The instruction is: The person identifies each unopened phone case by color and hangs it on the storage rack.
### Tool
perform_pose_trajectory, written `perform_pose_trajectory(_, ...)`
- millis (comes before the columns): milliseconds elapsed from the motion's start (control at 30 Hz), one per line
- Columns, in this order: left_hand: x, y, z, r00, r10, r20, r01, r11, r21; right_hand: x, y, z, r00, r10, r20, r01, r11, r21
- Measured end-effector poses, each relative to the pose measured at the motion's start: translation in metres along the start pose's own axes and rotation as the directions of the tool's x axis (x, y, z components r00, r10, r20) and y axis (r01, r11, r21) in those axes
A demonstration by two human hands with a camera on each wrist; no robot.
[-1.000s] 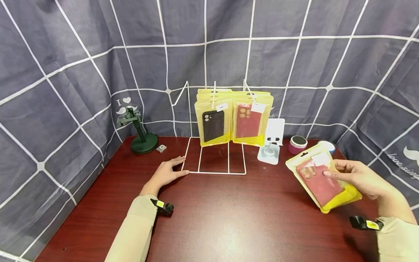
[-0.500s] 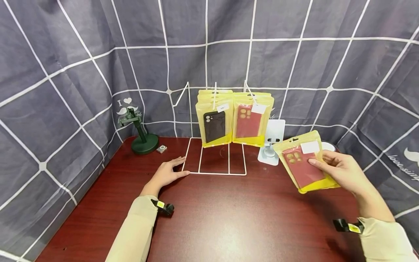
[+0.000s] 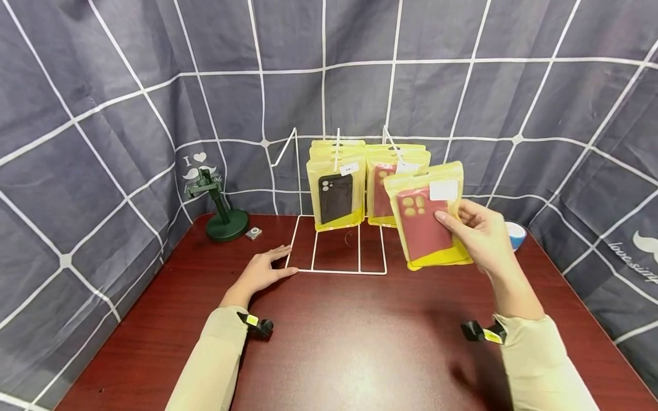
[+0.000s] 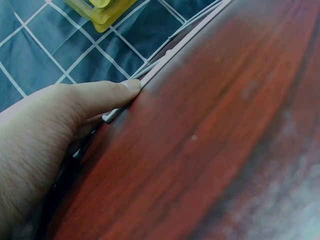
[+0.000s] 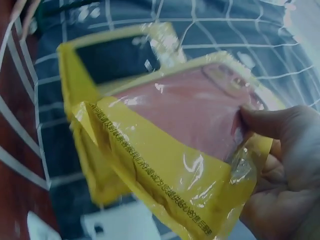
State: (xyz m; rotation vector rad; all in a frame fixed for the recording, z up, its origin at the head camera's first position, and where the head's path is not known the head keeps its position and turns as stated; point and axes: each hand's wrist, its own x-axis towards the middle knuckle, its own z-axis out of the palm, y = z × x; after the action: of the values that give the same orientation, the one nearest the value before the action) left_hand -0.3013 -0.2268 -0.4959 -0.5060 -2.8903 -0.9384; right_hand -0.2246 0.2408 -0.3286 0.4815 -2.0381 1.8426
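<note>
My right hand [image 3: 475, 234] pinches the edge of a yellow pouch [image 3: 429, 228] holding a red phone case, thumb on its front. It is raised in front of the hook rack, overlapping the hanging red-case pouch [image 3: 378, 194] in the head view; the right wrist view shows the gripped pouch [image 5: 185, 165] close up, with printed text on its yellow base. Beside the hanging red one, a black-case pouch [image 3: 336, 197] hangs on the middle hook. My left hand [image 3: 259, 273] rests at the rack's front left corner, its thumb on the white wire base [image 3: 341, 272].
The rack's left hook [image 3: 284, 149] carries nothing. A green stand [image 3: 226, 222] and a small square silver gadget [image 3: 253, 233] sit at the back left. A blue-and-white round object [image 3: 516, 234] stands at the back right. A gridded grey cloth [image 3: 360, 34] encloses the table.
My right hand has carried the red phone case pouch leftward and up, from the right side of the table to before the rack. The left hand stays at the rack corner.
</note>
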Motion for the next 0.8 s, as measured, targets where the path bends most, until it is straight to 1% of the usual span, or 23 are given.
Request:
perform_pose_trajectory(167,0.001,-0.002,0.000,1.000,0.004,0.001,-0.004,1.000,0.004,0.014,-0.003,0.023,0.998,0.052,-0.025,-0.050,0.994,0.095)
perform_pose_trajectory(267,0.001,-0.003,0.000,1.000,-0.001,0.004,0.001,1.000,0.010,0.020,0.001,0.031,0.996,0.081,-0.021,-0.077,0.983,0.168)
perform_pose_trajectory(367,0.002,-0.002,0.000,1.000,-0.001,0.001,0.001,1.000,0.002,0.025,0.007,0.035,0.994,0.106,-0.027,-0.099,0.976,0.195)
perform_pose_trajectory(567,0.001,-0.003,-0.001,1.000,-0.007,-0.001,0.007,1.000,0.001,0.036,0.020,0.042,0.986,0.159,-0.043,-0.150,0.973,0.175)
perform_pose_trajectory(733,0.001,-0.002,0.001,1.000,-0.002,-0.007,0.002,1.000,0.002,0.046,0.030,0.049,0.984,0.159,-0.086,-0.146,0.980,0.136)
perform_pose_trajectory(800,0.001,-0.001,0.002,1.000,-0.002,-0.011,0.002,1.000,-0.003,0.050,0.033,0.051,0.982,0.162,-0.100,-0.148,0.980,0.136)
